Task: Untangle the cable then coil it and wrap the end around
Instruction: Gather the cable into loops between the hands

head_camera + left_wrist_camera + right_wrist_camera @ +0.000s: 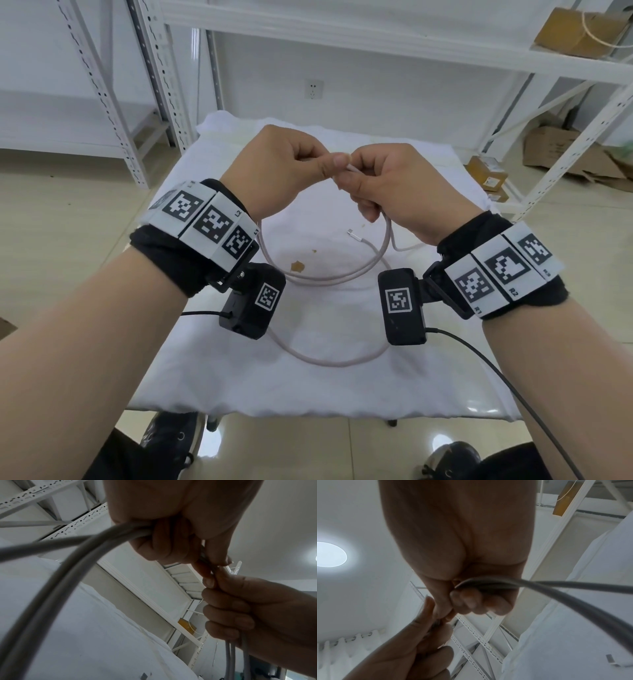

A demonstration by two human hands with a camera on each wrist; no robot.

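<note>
A pale pinkish cable (329, 277) hangs in loops from both hands above the white cloth (239, 383). My left hand (291, 164) grips several strands of the coil, with thumb and forefinger pinching the cable at the top. My right hand (380, 178) holds the strands beside it, fingers curled round them, and pinches a white cable end (352, 168) at its thumb. A silver connector (353, 235) dangles inside the loop. In the left wrist view the strands (72, 566) leave my left hand (171, 539) toward the right hand (240, 609). In the right wrist view the cable (556, 591) runs out from under my curled right fingers (476, 601).
The cloth covers a small table and has a brown stain (297, 266). White metal shelving (144, 85) stands behind and to both sides. Cardboard boxes (555, 144) lie on the floor at right. Black wrist-camera leads (513, 390) hang below my forearms.
</note>
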